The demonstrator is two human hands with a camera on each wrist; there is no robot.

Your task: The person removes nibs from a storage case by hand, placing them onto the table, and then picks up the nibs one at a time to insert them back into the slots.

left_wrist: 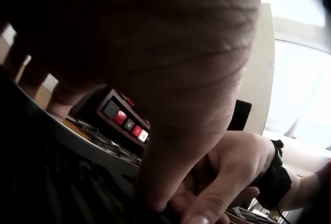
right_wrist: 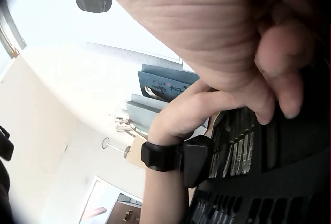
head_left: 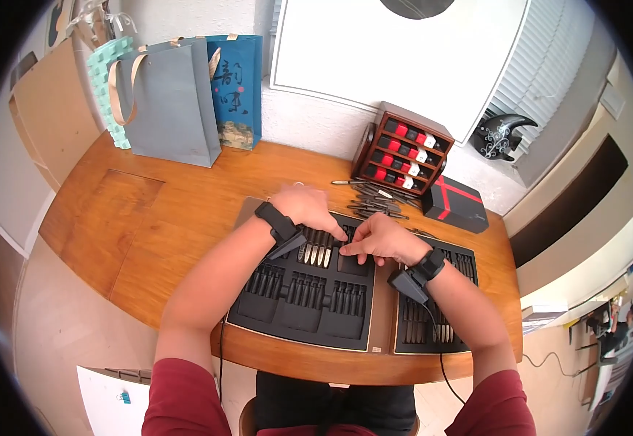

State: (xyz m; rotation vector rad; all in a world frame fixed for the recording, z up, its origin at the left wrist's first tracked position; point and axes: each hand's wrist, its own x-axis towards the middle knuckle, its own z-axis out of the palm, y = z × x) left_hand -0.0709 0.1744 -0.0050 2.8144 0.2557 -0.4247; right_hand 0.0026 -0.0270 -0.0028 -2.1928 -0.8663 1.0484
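Near the middle of the table lies a black tray [head_left: 258, 309] with moulded slots, holding rows of slim metal pieces [head_left: 315, 255] with silver ends. Across the tray's far edge lies my left hand [head_left: 300, 206], its thumb [left_wrist: 158, 188] reaching down to the upper right slots. Beside it, my right hand [head_left: 385, 240] has its fingers bent, with thumb and forefinger close together low over the same slots. The right fingertips [right_wrist: 264, 116] hide what lies under them, and I cannot tell whether they pinch a piece.
A second slotted tray [head_left: 409, 341] lies to the right. Loose slim dark pieces [head_left: 378, 200] are heaped behind, before a wooden rack [head_left: 402, 154] of red, black and white blocks. A black box with red ribbon [head_left: 456, 203] stands right of it; gray [head_left: 167, 105] and blue [head_left: 238, 91] paper bags stand far left.
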